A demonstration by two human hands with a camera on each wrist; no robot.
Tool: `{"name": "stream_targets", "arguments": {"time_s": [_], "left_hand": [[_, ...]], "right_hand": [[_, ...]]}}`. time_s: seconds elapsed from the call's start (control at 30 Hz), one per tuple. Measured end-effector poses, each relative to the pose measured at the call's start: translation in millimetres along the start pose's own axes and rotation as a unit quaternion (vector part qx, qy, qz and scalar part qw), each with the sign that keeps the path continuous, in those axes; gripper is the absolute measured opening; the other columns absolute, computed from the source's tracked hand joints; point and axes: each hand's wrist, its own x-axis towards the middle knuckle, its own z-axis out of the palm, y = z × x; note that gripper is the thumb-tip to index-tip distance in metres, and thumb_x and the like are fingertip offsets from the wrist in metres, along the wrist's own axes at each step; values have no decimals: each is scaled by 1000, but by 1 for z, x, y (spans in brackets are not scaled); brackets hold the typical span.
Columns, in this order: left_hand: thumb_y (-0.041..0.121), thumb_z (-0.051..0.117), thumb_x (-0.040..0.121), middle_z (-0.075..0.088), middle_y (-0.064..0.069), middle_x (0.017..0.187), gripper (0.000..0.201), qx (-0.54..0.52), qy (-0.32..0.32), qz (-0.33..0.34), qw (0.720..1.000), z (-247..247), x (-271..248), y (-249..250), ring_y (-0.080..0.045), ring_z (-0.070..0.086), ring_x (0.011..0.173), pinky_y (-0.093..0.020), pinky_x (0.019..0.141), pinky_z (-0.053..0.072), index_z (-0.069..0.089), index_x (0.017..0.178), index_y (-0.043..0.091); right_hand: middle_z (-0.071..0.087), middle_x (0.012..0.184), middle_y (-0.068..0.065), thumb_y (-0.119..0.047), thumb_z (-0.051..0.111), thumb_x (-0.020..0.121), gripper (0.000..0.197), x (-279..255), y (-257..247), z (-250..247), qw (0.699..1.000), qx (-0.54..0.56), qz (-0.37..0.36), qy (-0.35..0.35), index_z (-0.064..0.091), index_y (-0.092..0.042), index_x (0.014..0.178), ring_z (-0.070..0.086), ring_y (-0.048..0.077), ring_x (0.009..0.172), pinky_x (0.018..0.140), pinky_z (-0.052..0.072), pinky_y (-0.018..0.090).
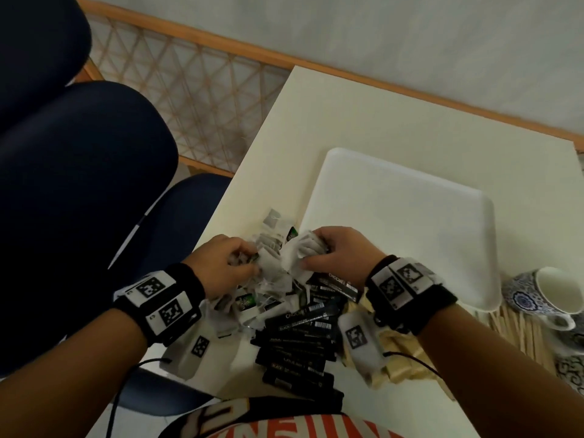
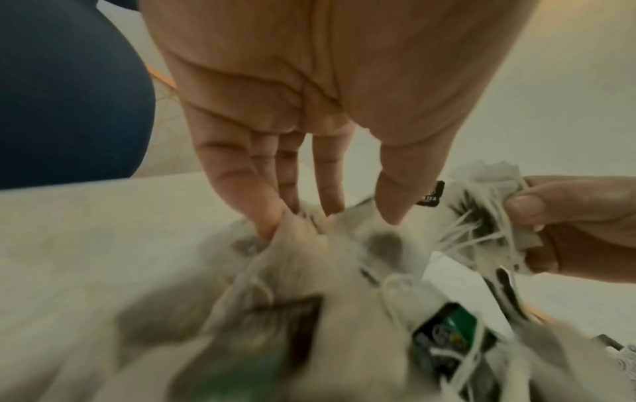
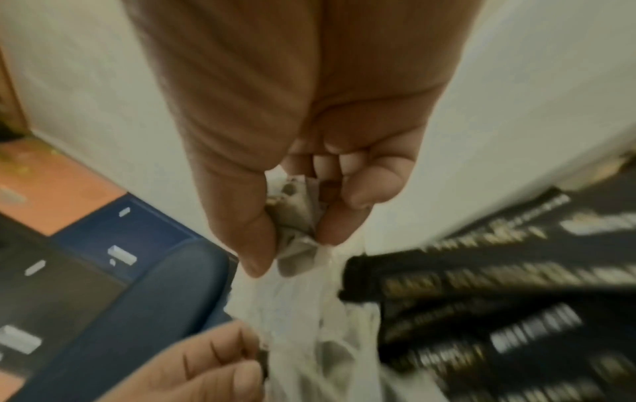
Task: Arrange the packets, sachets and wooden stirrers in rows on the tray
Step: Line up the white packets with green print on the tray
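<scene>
A tangled heap of white tea bags (image 1: 275,273) with strings and green tags lies on the cream table just left of the white tray (image 1: 410,222). My left hand (image 1: 227,263) pinches tea bags (image 2: 302,236) at the heap's left side. My right hand (image 1: 328,251) grips a bunch of tea bags (image 3: 296,231) at the tray's near-left corner. Black stick sachets (image 1: 297,346) lie fanned out below the hands. Wooden stirrers (image 1: 518,330) lie in a bundle at the right, partly hidden by my right wrist. The tray holds nothing.
A blue-patterned cup (image 1: 550,295) lies on its side right of the tray, beside more patterned crockery (image 1: 568,365). Dark blue cushioned chairs (image 1: 79,172) stand left of the table (image 1: 347,115). A wooden lattice rail (image 1: 196,74) runs behind.
</scene>
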Motion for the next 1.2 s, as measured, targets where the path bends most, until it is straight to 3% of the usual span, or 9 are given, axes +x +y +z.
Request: {"name": "stream_targets", "arguments": {"time_s": [0.17, 0.23, 0.3, 0.4, 0.5, 0.57, 0.77, 0.97, 1.2], "left_hand": [[51, 56, 86, 57, 9, 86, 25, -99, 63, 43, 992, -13, 6, 34, -6, 52, 70, -24, 66, 41, 63, 84, 27], [58, 41, 91, 63, 1, 74, 48, -217, -11, 0, 976, -14, 14, 54, -10, 52, 58, -28, 57, 40, 67, 81, 19], [67, 24, 91, 66, -11, 78, 73, -341, -157, -76, 924, -13, 25, 73, -19, 56, 57, -26, 49, 43, 69, 92, 10], [80, 19, 80, 68, -19, 96, 93, -511, -276, -123, 805, -10, 40, 94, -32, 65, 78, -37, 67, 56, 66, 111, 5], [71, 25, 86, 68, -12, 80, 79, -583, -281, -90, 757, -15, 51, 110, -27, 67, 72, -46, 81, 51, 76, 83, 11], [55, 34, 89, 65, -9, 65, 64, -583, -271, -85, 761, -20, 60, 114, -23, 66, 62, -47, 82, 49, 73, 65, 10], [34, 48, 93, 68, -16, 87, 35, -525, -243, -107, 809, -14, 83, 100, -26, 68, 75, -38, 68, 56, 65, 99, 4], [27, 60, 91, 67, -5, 85, 32, -469, -246, -66, 846, -13, 101, 96, -26, 64, 81, -33, 59, 54, 62, 113, 5], [22, 65, 85, 56, -15, 81, 18, -471, -226, -41, 852, -7, 115, 102, -26, 54, 71, -29, 56, 49, 67, 89, 5]], "right_hand": [[66, 84, 17, -31, 75, 74, 26, -2, -2, -38, 997, 57, -19, 49, 66, -10, 87, 51, 12, 65, 64, 43, 29], [65, 80, 13, -30, 75, 74, 21, 2, -4, -45, 993, 70, -46, 86, 65, -14, 84, 51, 10, 65, 65, 43, 27], [62, 72, -3, -30, 74, 74, 15, 7, -9, -48, 987, 26, -86, 135, 60, -28, 78, 52, 5, 64, 64, 42, 19], [61, 83, -10, -35, 67, 75, 20, 12, -18, -45, 958, -110, -170, 203, 61, -30, 93, 56, 10, 75, 67, 47, 26], [65, 88, -4, -41, 59, 71, 39, 19, -14, -40, 921, -212, -250, 210, 65, -22, 104, 61, 20, 76, 63, 50, 32], [65, 90, 0, -34, 58, 71, 38, 23, -5, -37, 913, -230, -279, 190, 64, -20, 105, 62, 25, 76, 62, 52, 35], [62, 109, -5, -43, 64, 81, 41, 27, 16, -41, 940, -126, -290, 129, 64, -26, 117, 59, 9, 99, 83, 49, 20], [62, 92, -18, -29, 61, 90, 19, 46, 20, -61, 972, 44, -92, 212, 68, -32, 107, 56, -6, 88, 71, 43, 11], [70, 71, -10, -21, 72, 82, 10, 66, 24, -74, 970, 171, -44, 166, 70, -27, 75, 62, 1, 67, 66, 45, 12]]}}
